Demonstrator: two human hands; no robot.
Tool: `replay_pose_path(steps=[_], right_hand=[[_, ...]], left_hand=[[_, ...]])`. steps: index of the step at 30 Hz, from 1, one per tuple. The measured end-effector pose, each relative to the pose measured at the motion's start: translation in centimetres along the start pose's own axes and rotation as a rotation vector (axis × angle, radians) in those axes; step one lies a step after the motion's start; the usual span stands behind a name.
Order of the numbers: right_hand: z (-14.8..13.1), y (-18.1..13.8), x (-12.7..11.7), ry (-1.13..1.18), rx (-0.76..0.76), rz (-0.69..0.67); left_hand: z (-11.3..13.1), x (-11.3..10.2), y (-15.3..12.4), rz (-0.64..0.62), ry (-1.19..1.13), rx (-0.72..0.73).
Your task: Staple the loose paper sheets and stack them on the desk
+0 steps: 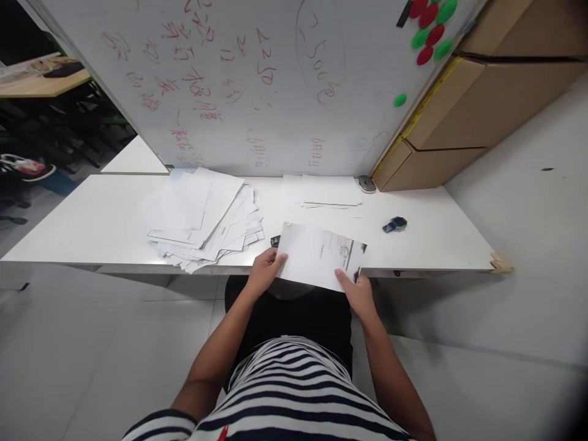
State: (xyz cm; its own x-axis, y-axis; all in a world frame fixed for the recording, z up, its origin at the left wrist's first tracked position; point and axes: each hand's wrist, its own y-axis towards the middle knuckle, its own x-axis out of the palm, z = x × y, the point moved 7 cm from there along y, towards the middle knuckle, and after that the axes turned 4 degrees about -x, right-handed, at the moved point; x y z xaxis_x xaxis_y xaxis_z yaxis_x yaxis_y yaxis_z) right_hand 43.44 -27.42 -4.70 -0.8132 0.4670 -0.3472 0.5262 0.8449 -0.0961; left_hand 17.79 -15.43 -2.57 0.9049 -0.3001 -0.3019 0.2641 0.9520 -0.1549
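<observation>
Gripping a printed sheet (307,251) at both ends in the head view, the left hand (266,269) and right hand (357,295) each close on it with the thumb on top and the fingers mostly hidden underneath. The sheet is above the front edge of the white desk (432,245), tilted slightly, with a dark band, a round stamp-like mark and black smudges toward the right hand; whether it is one leaf or several, I cannot tell. A small dark object (275,241) shows just beside its left end. To the left lies a messy, fanned heap of papers (197,211), some jutting past the desk's edge. Farther back, a flatter stack of papers (328,190) rests near the foot of a whiteboard (285,128) with red handwriting. On the right side lies a dark watch-like item (395,224), and cardboard boxes (441,110) stand beside the board.
</observation>
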Motion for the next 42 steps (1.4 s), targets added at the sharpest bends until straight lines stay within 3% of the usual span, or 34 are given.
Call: replay_pose_path(steps=[6,13,20,29,36,40,42], right_hand=[[3.6,-1.2,-2.0,0.104,0.092,0.081],[5.5,-1.7,-0.6,0.372,0.13,0.119],[4.5,-2.0,0.3,0.518,0.125,-0.017],[4.9,-2.5,0.5,0.505,0.194,-0.145],[5.0,-2.5,0.6,0.493,0.225,-0.088],[5.4,-1.9,-0.3,0.464,0.183,-0.002],[5.8,-1.6,-1.3,0.447,0.174,0.067]], left_hand=[[0.2,0.0,0.0,0.043,0.054,0.023],[1.5,0.8,-1.0,0.048,0.087,0.076],[0.7,2.2,-2.2,-0.247,-0.243,-0.147],[1.5,1.7,-2.5,-0.443,-0.23,-0.11],[2.0,2.4,-2.1,-0.4,-0.166,-0.028],[4.4,1.2,0.1,-0.143,0.306,0.219],[5.6,1.4,1.6,-0.073,0.547,0.359]])
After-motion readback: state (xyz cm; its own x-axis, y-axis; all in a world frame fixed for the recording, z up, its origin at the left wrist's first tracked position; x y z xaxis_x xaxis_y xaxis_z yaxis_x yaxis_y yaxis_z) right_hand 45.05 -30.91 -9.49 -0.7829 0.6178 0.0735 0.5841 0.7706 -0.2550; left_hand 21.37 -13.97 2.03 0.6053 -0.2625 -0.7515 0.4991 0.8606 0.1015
